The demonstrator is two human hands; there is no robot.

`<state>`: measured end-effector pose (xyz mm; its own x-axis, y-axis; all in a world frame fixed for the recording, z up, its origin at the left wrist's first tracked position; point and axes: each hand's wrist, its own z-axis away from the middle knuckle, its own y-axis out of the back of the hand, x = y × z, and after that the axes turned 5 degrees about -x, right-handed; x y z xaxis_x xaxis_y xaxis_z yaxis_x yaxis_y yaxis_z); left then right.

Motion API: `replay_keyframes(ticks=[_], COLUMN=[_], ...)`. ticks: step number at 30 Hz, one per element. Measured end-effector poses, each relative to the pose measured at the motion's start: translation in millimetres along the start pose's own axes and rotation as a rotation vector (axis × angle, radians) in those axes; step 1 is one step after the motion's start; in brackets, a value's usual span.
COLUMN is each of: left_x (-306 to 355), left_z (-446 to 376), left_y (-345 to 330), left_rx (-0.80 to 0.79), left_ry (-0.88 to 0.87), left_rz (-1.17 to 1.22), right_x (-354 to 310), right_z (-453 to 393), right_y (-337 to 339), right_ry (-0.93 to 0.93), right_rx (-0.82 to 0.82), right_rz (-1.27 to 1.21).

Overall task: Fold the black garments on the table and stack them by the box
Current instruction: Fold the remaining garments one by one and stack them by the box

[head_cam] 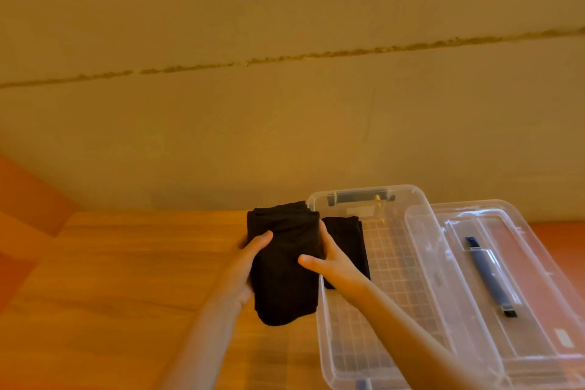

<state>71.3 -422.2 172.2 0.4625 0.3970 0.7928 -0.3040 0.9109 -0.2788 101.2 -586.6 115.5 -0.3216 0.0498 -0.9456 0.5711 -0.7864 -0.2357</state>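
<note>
Both hands hold one folded black garment [285, 263] just left of the clear plastic box [380, 294], a little above the wooden table [126, 279]. The left hand [243, 266] grips its left edge, thumb lying across the top and the other fingers tucked underneath and out of sight. The right hand [332, 263] clamps the opposite edge, thumb on top, fingers behind the cloth. Squeezing from both sides likely keeps the layers from springing open while the bundle is carried.

A second folded black garment [348, 244] lies inside the box against its left wall, partly hidden behind the right hand. Whether it rests on the box floor or leans on the wall I cannot tell.

The box lid [493, 279] rests to the right of the box, overlapping its right rim, probably set aside so the opening stays free.

The held garment looks fully folded, so what remains, in my judgement, is to set it down beside the box.
</note>
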Motion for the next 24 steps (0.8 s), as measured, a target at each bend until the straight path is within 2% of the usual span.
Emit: replay_keyframes(ticks=[4,12,16,19,21,22,24], left_x=[14.7,-7.4,-34.5,-58.9,-70.1,-73.7,-78.2], left_z=[-2.7,-40.5,-72.4,-99.7,-106.2,-104.7,-99.2], left_y=[-33.7,-100.4,-123.2,-130.3,-130.5,-128.3,-118.6], left_rx=[-0.114,-0.081,-0.105,0.031,0.098,0.082,-0.024], left_ry=[0.057,0.225,0.269,0.187,0.053,-0.041,-0.337], left_rz=[0.053,0.047,-0.042,-0.320,-0.673,-0.847,-1.191], right_x=[-11.8,-12.9,3.5,26.4,46.2,56.4,72.6], right_z=[6.4,42.5,48.8,37.3,24.2,18.6,10.5], right_y=[21.1,74.4,97.2,113.4,121.6,123.6,126.0], right_ry=[-0.034,0.013,-0.015,-0.106,-0.195,-0.234,-0.296], right_rx=[0.005,0.343,0.434,0.455,0.451,0.443,0.454], right_rz=[-0.211,-0.020,-0.065,-0.094,-0.084,-0.065,-0.025])
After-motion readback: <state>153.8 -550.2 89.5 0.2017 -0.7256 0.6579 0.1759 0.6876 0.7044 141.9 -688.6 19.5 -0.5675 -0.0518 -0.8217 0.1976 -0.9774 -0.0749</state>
